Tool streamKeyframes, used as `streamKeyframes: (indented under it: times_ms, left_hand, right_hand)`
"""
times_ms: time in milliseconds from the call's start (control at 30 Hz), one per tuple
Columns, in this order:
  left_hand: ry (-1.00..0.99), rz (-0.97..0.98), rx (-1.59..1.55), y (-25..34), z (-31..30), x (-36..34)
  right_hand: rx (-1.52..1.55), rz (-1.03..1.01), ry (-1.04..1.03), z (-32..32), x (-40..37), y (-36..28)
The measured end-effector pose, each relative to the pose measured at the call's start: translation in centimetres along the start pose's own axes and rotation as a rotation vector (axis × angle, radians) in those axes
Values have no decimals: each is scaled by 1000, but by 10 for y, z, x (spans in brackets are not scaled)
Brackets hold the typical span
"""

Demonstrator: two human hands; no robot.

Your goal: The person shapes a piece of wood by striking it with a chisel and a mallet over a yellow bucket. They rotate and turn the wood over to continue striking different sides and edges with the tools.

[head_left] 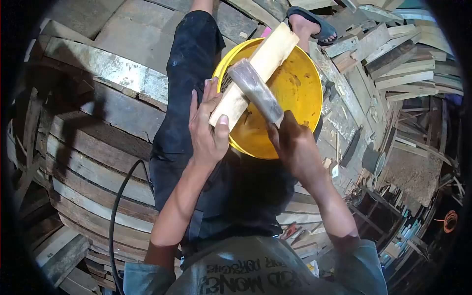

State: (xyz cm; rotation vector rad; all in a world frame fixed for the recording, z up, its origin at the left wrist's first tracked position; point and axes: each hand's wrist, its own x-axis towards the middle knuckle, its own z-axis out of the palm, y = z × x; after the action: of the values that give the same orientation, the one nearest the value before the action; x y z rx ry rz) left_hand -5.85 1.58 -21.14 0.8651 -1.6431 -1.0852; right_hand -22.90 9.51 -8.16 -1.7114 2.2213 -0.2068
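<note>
A pale wooden board (275, 46) slants across the top of a yellow bucket (313, 93), which stands between my legs. My left hand (209, 125) grips the board's near end, the thumb on one side and the fingers on the other. In my right hand (297, 147) is a cleaver-like tool with a broad grey blade (253, 88). Its blade crosses over the middle of the board in this view, while the handle is hidden inside my closed fingers. Dark marks dot the bucket's inner wall.
Planks (103, 174) cover the floor at left, with a black cable (114, 221) curving over them. Stacked wood offcuts (405, 73) fill the upper right. A sandalled foot (314, 27) rests beyond the bucket. An orange coil (448, 221) lies at far right.
</note>
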Motion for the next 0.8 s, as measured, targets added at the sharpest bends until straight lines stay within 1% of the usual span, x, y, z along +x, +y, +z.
streamKeyframes:
  times_ms: [33, 100, 133, 167, 267, 367, 433, 467, 500, 533, 633, 667, 700, 733, 767, 800]
  left_hand:
    - [-11, -5, 5, 3, 0, -1]
    - [-41, 2, 20, 4, -4, -1]
    - [-59, 4, 22, 2, -4, -1]
    - [-54, 3, 45, 4, -4, 1]
    - [-31, 2, 40, 2, -6, 4]
    - [-2, -15, -2, 3, 0, 3]
    - [-11, -38, -22, 8, -1, 1]
    - [-30, -17, 7, 6, -2, 0]
    - [-48, 4, 34, 5, -3, 0]
    - [-67, -17, 40, 5, -5, 0]
    - [-32, -3, 27, 2, -4, 2]
    - [-17, 2, 29, 3, -3, 4]
    - [-8, 4, 29, 4, -3, 2]
    - [-89, -34, 47, -6, -8, -9]
    - [-73, -27, 55, -7, -7, -6]
    - [-68, -23, 62, -5, -5, -6]
  right_hand:
    - [21, -95, 72, 6, -6, 3]
    - [171, 317, -85, -25, 31, 8]
    - [131, 335, 31, -24, 61, 30]
    - [84, 339, 158, -30, 85, 36]
    - [190, 301, 138, -16, 67, 11]
    - [27, 87, -150, 18, -26, -26]
    - [25, -33, -100, 4, -21, -11]
    - [-7, -143, -82, 4, -6, 23]
    - [100, 168, -89, -11, 32, 22]
    - [54, 282, -1, -30, 62, 16]
    - [197, 184, 238, -19, 77, 18]
    - [45, 151, -48, -12, 55, 7]
    - [-95, 70, -323, -5, 33, -3]
    - [-23, 29, -219, 1, 14, -13]
    - [44, -20, -119, 7, -5, -23]
    - [49, -49, -152, 0, -2, -8]
